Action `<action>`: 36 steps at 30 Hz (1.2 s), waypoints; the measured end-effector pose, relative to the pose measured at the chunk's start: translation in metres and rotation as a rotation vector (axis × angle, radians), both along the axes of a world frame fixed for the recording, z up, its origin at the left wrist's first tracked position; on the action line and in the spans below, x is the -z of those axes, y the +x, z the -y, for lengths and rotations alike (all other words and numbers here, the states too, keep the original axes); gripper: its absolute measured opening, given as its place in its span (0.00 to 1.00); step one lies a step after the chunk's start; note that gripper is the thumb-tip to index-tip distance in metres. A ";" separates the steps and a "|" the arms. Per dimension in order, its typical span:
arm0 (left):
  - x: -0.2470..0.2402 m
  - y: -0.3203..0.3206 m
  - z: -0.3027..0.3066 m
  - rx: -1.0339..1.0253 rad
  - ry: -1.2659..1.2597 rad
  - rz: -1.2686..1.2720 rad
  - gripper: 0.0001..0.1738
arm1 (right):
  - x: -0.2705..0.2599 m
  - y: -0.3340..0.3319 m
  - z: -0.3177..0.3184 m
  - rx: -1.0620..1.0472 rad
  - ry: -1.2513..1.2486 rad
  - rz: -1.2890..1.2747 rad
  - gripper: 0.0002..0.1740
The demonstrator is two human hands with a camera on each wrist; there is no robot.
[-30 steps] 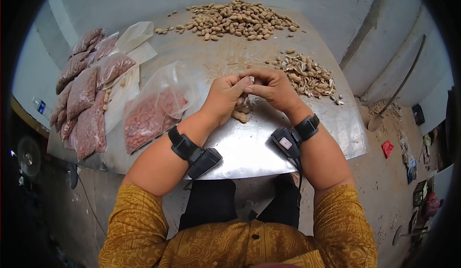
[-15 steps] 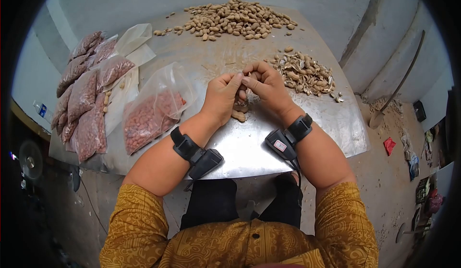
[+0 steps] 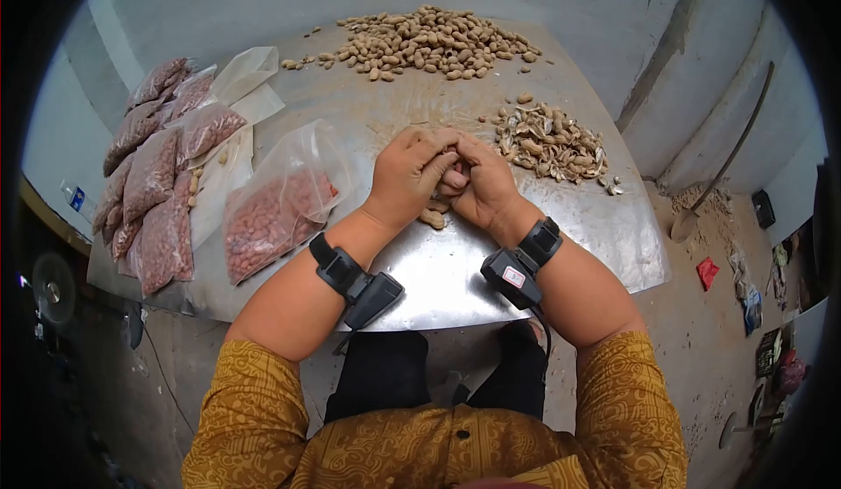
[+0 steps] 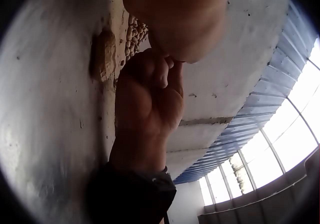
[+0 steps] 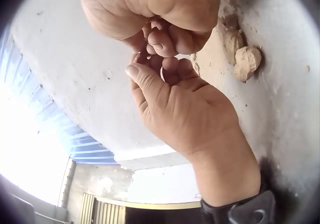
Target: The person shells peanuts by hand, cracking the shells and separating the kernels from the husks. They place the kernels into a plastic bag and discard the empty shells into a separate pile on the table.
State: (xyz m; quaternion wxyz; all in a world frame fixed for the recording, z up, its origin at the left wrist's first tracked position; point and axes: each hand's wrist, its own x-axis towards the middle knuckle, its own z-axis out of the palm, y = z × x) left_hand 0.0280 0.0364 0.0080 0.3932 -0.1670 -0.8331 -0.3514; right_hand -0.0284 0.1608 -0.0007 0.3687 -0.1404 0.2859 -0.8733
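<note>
Both hands meet over the metal table in the head view. My left hand (image 3: 396, 178) has its fingers curled inward, the thumb against the fingertips. Curled toward it, my right hand (image 3: 492, 187) overlaps its fingertips. Between them they hold a peanut, mostly hidden by the fingers. In the right wrist view the left thumb (image 5: 145, 79) lies along its fingers, close under the right hand (image 5: 150, 4). Unshelled peanuts (image 3: 432, 218) lie on the table just below the hands; one peanut (image 5: 247, 64) shows clearly beside them in the right wrist view.
A heap of unshelled peanuts (image 3: 429, 42) lies at the table's back. Broken shells (image 3: 552, 147) are piled to the right. At left stand an open plastic bag (image 3: 276, 226) of reddish kernels and several filled bags (image 3: 153, 174). A long-handled shovel (image 3: 688, 222) leans beyond the table.
My right hand has dropped slightly and moved in against the left. Its fingers, arched higher half a second ago, now overlap the left fingertips. The bags and heaps stay in place.
</note>
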 end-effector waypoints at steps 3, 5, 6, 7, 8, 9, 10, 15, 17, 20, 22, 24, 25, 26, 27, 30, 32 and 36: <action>0.001 0.000 -0.001 0.017 -0.003 0.014 0.13 | 0.001 -0.003 0.000 -0.009 0.007 0.041 0.12; 0.002 -0.001 -0.001 0.007 0.010 -0.008 0.14 | -0.001 -0.002 -0.001 -0.001 0.021 0.014 0.11; 0.002 -0.002 -0.001 -0.014 0.033 0.007 0.14 | -0.002 -0.001 -0.001 0.005 0.027 0.002 0.11; 0.002 -0.002 -0.001 -0.035 0.057 0.022 0.14 | -0.003 -0.001 -0.002 0.005 0.044 -0.014 0.10; 0.002 -0.002 -0.001 -0.055 0.081 0.038 0.14 | -0.004 -0.002 -0.003 0.006 0.062 -0.029 0.10; 0.002 -0.002 0.000 -0.059 0.082 0.048 0.14 | -0.004 -0.003 -0.004 0.006 0.079 -0.045 0.10; 0.003 -0.002 0.001 -0.062 0.084 0.059 0.13 | -0.004 -0.003 -0.004 -0.003 0.086 -0.045 0.09; 0.002 -0.003 0.001 -0.045 0.177 0.127 0.15 | -0.008 -0.002 -0.008 -0.093 0.056 -0.009 0.04; 0.003 -0.004 0.005 -0.022 0.145 0.140 0.16 | -0.008 -0.002 -0.008 -0.123 0.043 -0.051 0.04; 0.007 -0.008 0.004 0.059 0.199 0.124 0.16 | -0.010 -0.003 -0.009 -0.107 0.107 -0.122 0.06; 0.006 -0.006 0.005 0.010 0.220 0.194 0.16 | -0.013 -0.008 -0.013 0.009 0.186 -0.198 0.08; 0.002 -0.003 0.008 -0.015 0.201 0.262 0.16 | -0.020 -0.023 -0.027 0.204 0.278 -0.299 0.10; -0.002 -0.002 0.013 -0.015 0.172 0.295 0.17 | -0.026 -0.031 -0.036 0.372 0.398 -0.416 0.10; -0.004 0.000 0.017 -0.014 0.144 0.336 0.18 | -0.030 -0.043 -0.045 0.518 0.547 -0.481 0.09; -0.006 0.002 0.021 0.017 0.088 0.362 0.19 | -0.028 -0.055 -0.052 0.670 0.676 -0.596 0.12; -0.008 0.008 0.031 0.109 -0.049 0.461 0.23 | -0.030 -0.058 -0.065 0.904 0.938 -0.790 0.18; -0.007 0.011 0.034 0.163 -0.108 0.549 0.25 | -0.028 -0.062 -0.070 0.962 0.977 -0.859 0.19; -0.001 0.013 0.034 0.241 -0.260 0.588 0.28 | -0.024 -0.060 -0.064 0.995 0.890 -0.955 0.18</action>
